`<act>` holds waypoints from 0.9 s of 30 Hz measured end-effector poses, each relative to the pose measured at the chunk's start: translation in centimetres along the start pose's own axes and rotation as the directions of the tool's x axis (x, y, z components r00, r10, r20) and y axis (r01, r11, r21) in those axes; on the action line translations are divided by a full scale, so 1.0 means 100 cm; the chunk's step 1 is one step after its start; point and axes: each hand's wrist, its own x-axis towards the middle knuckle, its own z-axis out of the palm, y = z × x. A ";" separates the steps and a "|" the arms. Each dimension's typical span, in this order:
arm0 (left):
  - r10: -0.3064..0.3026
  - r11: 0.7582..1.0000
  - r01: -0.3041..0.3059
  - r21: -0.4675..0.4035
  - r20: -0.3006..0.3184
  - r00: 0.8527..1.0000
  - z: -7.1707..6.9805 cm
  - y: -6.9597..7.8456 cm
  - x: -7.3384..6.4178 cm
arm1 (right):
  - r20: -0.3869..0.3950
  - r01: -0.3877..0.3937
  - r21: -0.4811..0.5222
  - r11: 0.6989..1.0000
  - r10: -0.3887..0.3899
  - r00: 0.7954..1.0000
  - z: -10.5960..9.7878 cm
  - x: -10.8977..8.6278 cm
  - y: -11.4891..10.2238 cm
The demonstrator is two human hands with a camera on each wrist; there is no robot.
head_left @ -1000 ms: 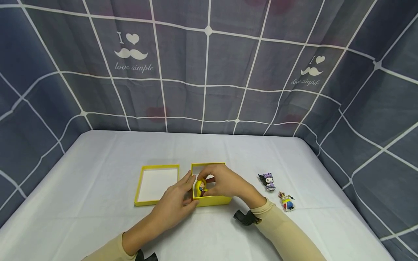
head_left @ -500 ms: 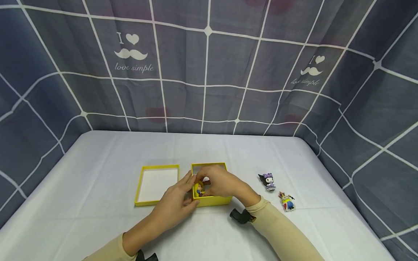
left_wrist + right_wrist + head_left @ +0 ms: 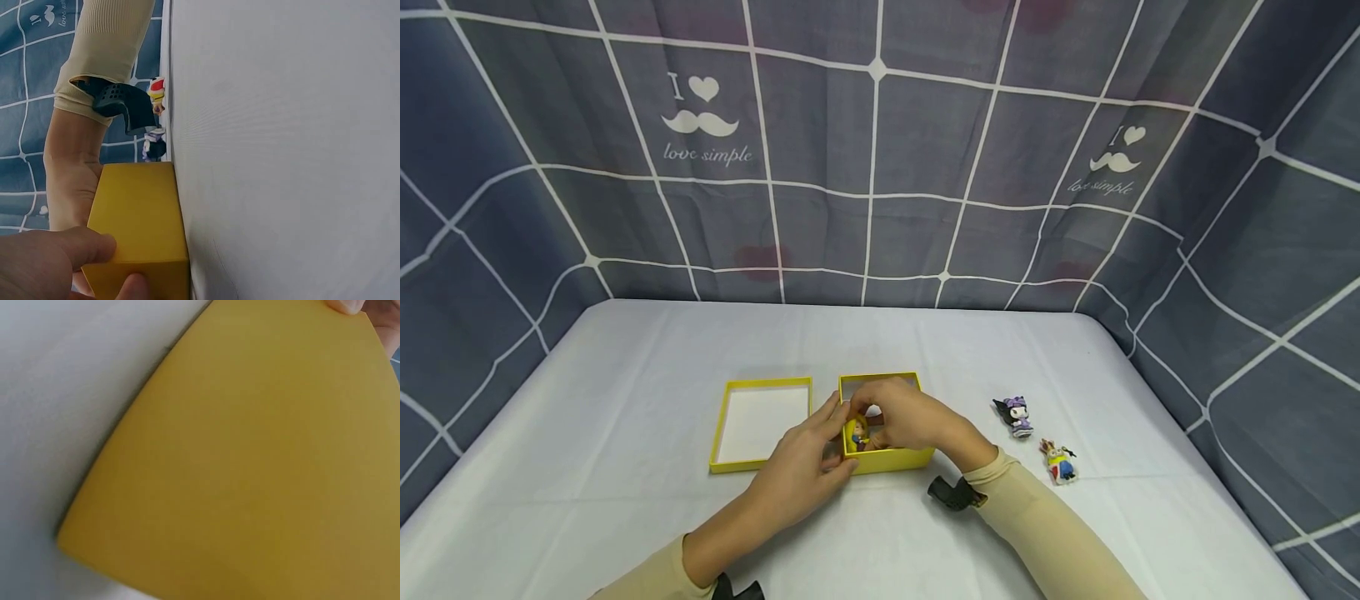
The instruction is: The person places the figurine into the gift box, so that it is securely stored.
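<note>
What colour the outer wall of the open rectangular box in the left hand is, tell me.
Plain yellow; the left wrist view shows that box best.

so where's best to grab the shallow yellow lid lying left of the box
Probably by its left rim, coming from the left. The lid lies flat, open side up, so the raised wall offers an edge to pinch, while the box and left hand crowd its right side.

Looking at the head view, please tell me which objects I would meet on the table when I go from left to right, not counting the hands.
Yellow-edged lid, yellow box with a small doll in it, purple and black figurine, red, yellow and blue figurine.
</note>
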 end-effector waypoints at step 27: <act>-0.013 0.999 0.014 -0.043 0.011 1.000 0.001 0.002 -0.002 | 0.068 0.038 0.026 0.999 -0.040 0.997 -0.004 -0.003 -0.004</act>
